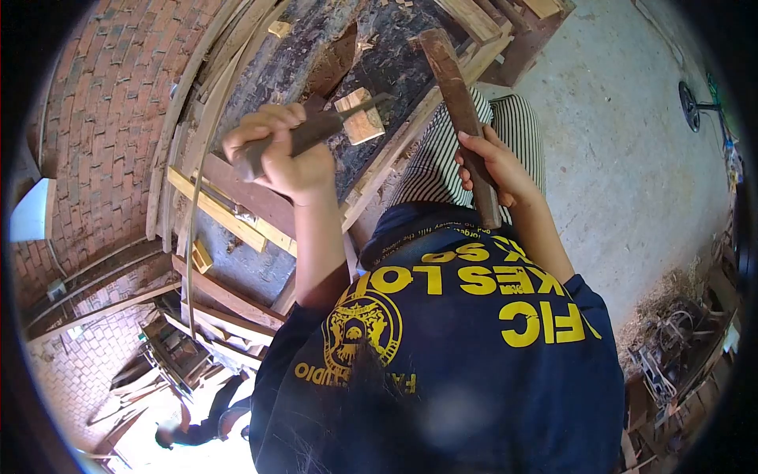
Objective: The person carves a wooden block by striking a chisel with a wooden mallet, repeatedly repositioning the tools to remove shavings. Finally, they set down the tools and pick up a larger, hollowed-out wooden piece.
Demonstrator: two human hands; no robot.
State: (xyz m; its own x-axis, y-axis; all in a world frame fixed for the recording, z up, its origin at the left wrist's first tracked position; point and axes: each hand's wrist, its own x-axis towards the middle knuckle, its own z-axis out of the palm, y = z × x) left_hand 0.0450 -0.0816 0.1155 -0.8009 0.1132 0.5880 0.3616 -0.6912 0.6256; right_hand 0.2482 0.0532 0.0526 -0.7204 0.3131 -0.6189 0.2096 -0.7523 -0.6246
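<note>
My left hand (286, 154) is closed around the thick dark handle of a chisel (322, 130). The chisel's metal blade points up and to the right, passing in front of a small pale wood block (365, 126) on the dark workbench (260, 79). Whether the blade touches the block I cannot tell. In my right hand (501, 167) is a long dark wooden bar (452, 83), gripped near its lower part. Its far end reaches up beside the bench edge, above my striped trousers.
Wooden strips (217, 209) and planks lie along the bench's left side, near a brick wall (106, 103). More timber (482, 24) sits at the top. Scrap and shavings (671, 340) are piled at lower right. Another person (209, 426) is at lower left.
</note>
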